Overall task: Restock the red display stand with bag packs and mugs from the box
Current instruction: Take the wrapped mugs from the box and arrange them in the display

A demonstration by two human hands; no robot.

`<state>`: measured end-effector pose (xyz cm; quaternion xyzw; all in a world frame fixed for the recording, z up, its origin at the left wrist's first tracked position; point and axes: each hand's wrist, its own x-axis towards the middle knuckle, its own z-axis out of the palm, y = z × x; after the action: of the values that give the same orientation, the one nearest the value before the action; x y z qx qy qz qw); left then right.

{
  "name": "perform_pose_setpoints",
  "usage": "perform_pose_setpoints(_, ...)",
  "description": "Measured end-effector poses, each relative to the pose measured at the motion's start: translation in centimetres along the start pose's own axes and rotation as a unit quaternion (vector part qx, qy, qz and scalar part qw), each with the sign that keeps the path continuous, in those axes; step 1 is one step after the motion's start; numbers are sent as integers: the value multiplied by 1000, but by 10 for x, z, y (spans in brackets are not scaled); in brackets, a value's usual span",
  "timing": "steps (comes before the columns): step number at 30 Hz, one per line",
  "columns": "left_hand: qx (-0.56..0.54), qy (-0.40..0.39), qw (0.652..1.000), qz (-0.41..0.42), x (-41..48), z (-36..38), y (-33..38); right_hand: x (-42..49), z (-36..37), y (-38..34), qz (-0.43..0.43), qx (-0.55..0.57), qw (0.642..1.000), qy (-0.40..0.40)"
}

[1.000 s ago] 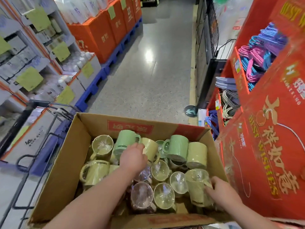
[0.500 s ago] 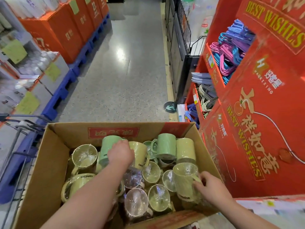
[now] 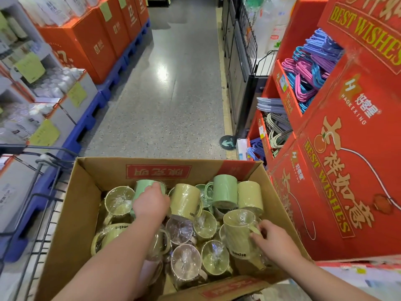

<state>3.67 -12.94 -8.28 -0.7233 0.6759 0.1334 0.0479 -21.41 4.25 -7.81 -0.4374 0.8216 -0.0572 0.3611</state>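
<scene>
Reaches into the box point(image 3: 86, 203) with both arms. Grips a green mug point(image 3: 144, 185) with the left hand point(image 3: 150, 203), fingers curled over its top, toward the box's far-left corner. Pinches the handle of a yellow mug point(image 3: 238, 231) with the right hand point(image 3: 274, 240), close to the box's right wall. Holds it mouth up and sealed in film, seemingly raised a little above its neighbours.

Inside the box: a jumble of wrapped mugs, yellow, green and a few pale pink. Some upright, some on their sides, packed edge to edge from wall to wall. No bag packs to be made out among them.

Just right of the box: the red stand point(image 3: 347, 170). In view, only its printed side panel and, past the box's far-right corner, open shelves filled with hangers point(image 3: 314, 68). No mugs to be seen on it anywhere; any mug shelf out of frame. Left of the box: a wire cart point(image 3: 43, 213).

Judged from all this: early in the mug part of the job. Two mugs in hand, neither clear of the box yet. Nearly a full box left to carry across to the stand, plus the bag packs, none in sight. Cannot tell the state of the stand beyond those hanger shelves.
</scene>
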Motion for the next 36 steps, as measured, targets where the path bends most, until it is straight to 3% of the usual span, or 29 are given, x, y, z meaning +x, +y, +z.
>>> perform_pose_setpoints(12,-196,119,973,26,-34,-26,-11,-1,-13,-15,-21,20,999,46)
perform_pose_setpoints(20,-248,67,956,146,-61,-26,37,-16,-24,-7,1,30,995,99)
perform_pose_setpoints(27,-268,-12,942,202,-95,-3,74,-42,-29,23,44,56,989,133)
perform_pose_setpoints(36,-275,-32,926,258,-150,17,106,-86,-35,79,62,83,978,180)
